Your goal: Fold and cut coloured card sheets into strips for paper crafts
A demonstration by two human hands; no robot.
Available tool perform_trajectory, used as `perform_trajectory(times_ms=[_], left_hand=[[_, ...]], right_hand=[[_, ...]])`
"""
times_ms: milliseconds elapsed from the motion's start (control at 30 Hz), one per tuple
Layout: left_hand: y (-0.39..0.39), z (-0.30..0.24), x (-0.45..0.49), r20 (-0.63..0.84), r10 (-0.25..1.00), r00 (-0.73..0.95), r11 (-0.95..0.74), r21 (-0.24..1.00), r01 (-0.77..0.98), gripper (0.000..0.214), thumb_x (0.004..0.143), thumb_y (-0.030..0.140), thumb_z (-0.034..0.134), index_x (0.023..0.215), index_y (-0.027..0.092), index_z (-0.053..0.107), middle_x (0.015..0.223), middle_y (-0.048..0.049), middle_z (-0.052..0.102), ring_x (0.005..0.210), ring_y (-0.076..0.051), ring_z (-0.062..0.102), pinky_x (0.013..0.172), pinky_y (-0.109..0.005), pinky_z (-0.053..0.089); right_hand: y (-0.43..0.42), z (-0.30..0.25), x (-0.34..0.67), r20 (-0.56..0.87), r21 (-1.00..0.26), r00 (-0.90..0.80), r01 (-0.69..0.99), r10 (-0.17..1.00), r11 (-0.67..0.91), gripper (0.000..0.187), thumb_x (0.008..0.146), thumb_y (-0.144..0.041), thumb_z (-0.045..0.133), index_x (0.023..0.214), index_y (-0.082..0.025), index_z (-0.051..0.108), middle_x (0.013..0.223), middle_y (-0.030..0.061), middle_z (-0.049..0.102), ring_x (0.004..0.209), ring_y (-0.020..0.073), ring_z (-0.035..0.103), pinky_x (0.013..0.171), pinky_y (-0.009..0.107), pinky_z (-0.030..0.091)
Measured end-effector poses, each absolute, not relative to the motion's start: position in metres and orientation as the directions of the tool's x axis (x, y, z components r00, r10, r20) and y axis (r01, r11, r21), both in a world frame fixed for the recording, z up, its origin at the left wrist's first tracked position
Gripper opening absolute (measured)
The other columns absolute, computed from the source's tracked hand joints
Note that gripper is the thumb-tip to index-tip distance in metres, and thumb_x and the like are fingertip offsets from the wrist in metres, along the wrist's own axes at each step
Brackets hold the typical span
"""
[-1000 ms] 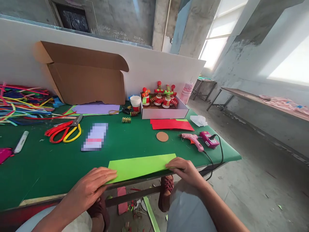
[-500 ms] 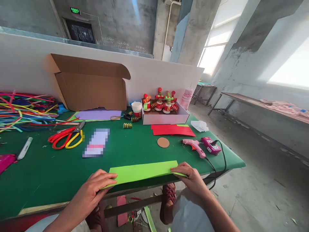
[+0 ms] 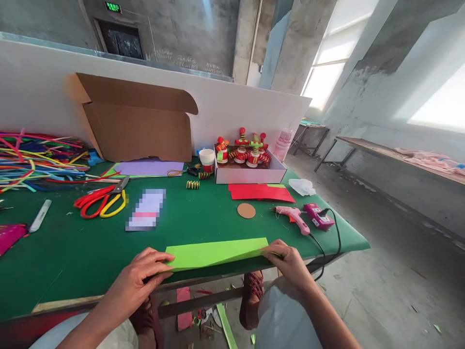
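A long strip of bright green paper lies along the front edge of the table, between my two hands. My left hand pinches its left end, thumb below and fingers on top. Its right end is gripped by my right hand, where the near edge of the paper curls up slightly. Beyond the strip, a round brown cardboard disc rests flat on the green table. A pink glue gun lies to the right of the disc, its cord hanging over the edge.
Red paper strips lie before a white box of small paper-cup figures. Red-handled and yellow-handled scissors, a pixelated pale rectangle and a marker are at left. Behind them are pipe cleaners and a cardboard box.
The near edge of the green paper has curled up toward the right end, and my right-hand fingers have shifted outward slightly. The camera view has tilted a little. Both hands keep their hold.
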State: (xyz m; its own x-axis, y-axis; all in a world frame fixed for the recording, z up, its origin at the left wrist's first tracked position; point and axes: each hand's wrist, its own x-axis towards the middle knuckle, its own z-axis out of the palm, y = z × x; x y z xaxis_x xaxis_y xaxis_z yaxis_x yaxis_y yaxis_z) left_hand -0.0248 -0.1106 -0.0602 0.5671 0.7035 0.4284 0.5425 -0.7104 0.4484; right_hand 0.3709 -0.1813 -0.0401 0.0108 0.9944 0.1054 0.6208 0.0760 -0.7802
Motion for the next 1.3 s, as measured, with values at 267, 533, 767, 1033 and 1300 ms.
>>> perform_trajectory(times_ms=[267,533,767,1033,1300], left_hand=[[-0.107,-0.052,-0.015,0.428,0.818,0.384,-0.566,0.48,0.671,0.059,0.095,0.066,0.04,0.061,0.024,0.066,0.076,-0.0009,0.07,0.069,-0.014,0.064,0.062,-0.023,0.052],[-0.103,-0.048,-0.006,0.308,0.876,0.37,-0.475,0.431,0.767,0.056,0.096,0.061,0.032,0.054,0.025,0.043,0.055,0.0016,0.049,0.057,-0.016,0.05,0.056,-0.029,0.04],[-0.105,-0.048,-0.003,0.165,0.906,0.39,-0.424,0.339,0.84,0.045,0.094,0.049,0.033,0.059,0.025,0.048,0.062,-0.001,0.052,0.067,-0.021,0.051,0.065,-0.033,0.036],[-0.102,-0.046,-0.002,0.079,0.918,0.389,-0.395,0.293,0.871,0.044,0.094,0.047,0.03,0.063,0.025,0.054,0.066,-0.0027,0.06,0.072,-0.022,0.057,0.067,-0.034,0.036],[-0.101,-0.046,0.0,0.038,0.923,0.384,-0.381,0.244,0.892,0.045,0.095,0.045,0.027,0.068,0.025,0.058,0.071,-0.0043,0.065,0.078,-0.025,0.061,0.071,-0.036,0.037]], right_hand=[[-0.174,-0.039,0.363,0.143,-0.664,0.154,0.748,0.978,-0.02,0.044,0.09,-0.05,0.053,0.056,-0.023,0.056,0.062,0.0013,0.056,0.064,0.0179,0.056,0.062,0.028,0.044],[-0.17,-0.039,0.359,0.186,-0.513,0.181,0.856,0.966,-0.061,0.039,0.083,-0.039,0.057,0.057,-0.024,0.031,0.056,-0.0035,0.043,0.056,0.0143,0.044,0.054,0.025,0.034],[-0.168,-0.039,0.359,0.186,-0.484,0.161,0.874,0.969,-0.052,0.032,0.08,-0.034,0.056,0.062,-0.025,0.031,0.057,-0.0043,0.043,0.054,0.0144,0.042,0.054,0.024,0.032],[-0.167,-0.036,0.351,0.15,-0.386,0.177,0.916,0.973,-0.107,0.026,0.082,-0.033,0.049,0.067,-0.025,0.029,0.058,-0.0022,0.045,0.057,0.0169,0.044,0.058,0.027,0.03],[-0.169,-0.034,0.348,0.14,-0.334,0.191,0.933,0.972,-0.135,0.025,0.085,-0.033,0.047,0.069,-0.025,0.029,0.059,-0.0015,0.047,0.059,0.018,0.048,0.059,0.027,0.031]])
